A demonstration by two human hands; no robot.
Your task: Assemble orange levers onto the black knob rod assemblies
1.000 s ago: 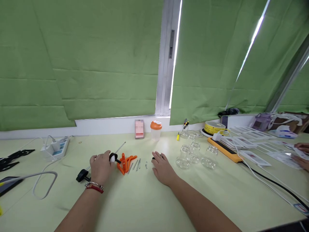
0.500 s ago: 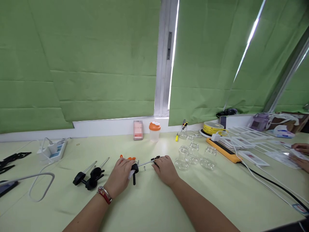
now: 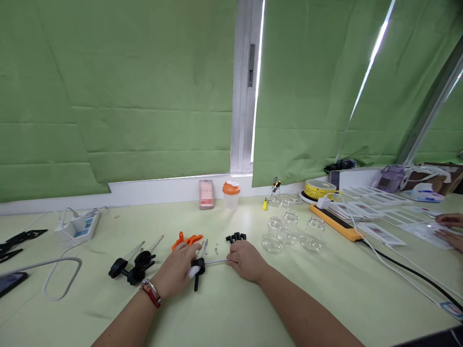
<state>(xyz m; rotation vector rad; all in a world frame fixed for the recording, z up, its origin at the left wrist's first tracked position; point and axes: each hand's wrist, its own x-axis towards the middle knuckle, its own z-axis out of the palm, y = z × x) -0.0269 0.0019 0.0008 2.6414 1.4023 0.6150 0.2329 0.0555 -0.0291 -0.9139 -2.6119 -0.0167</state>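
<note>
My left hand (image 3: 177,273) grips the black-and-white head of a small rod tool (image 3: 197,272) lying on the pale green table (image 3: 224,313). My right hand (image 3: 246,260) closes on the other end of its thin metal rod (image 3: 216,262). Just beyond my left hand lie orange plastic pieces (image 3: 186,239) and a few short metal pins (image 3: 204,248). Small black parts (image 3: 236,237) sit just past my right hand. Two more black-headed rod tools (image 3: 135,265) lie to the left.
Three clear glass jars (image 3: 289,231) stand right of my hands, with an orange-lidded cup (image 3: 230,195) and a pink card (image 3: 206,193) at the back. A power strip (image 3: 77,224), white cable (image 3: 54,274), yellow bar (image 3: 334,222) and black cable (image 3: 408,274) lie around. Another person's hands (image 3: 450,231) work at far right.
My left hand carried one rod tool from the left pile toward the middle. My right hand took hold of its rod end, and both hands drew it nearer to me.
</note>
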